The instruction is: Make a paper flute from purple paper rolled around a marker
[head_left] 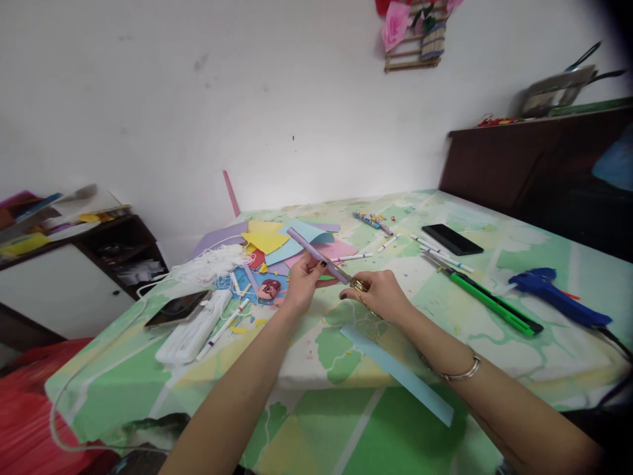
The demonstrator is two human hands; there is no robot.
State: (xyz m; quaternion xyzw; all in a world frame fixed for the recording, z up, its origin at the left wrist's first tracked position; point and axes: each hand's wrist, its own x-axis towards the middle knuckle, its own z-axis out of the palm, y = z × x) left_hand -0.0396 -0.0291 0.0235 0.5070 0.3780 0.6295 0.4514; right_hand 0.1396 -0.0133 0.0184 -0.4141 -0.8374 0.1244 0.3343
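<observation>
My left hand point(302, 282) pinches a rolled purple paper tube point(316, 253) that points up and to the left over the table. My right hand point(380, 294) is closed around small gold-handled scissors point(357, 284), whose blades meet the tube's near end. A light blue paper strip point(398, 373) lies on the green patterned tablecloth point(336, 409) just under my right wrist, which wears a silver bangle point(462, 375).
Coloured paper sheets point(277, 241), white string point(212, 264), markers point(440, 254), a black phone point(452, 239), another phone point(175, 309), a green utility knife point(492, 303) and a blue glue gun point(556, 293) lie around. A dark cabinet point(534, 165) stands right, a low shelf point(74, 264) left.
</observation>
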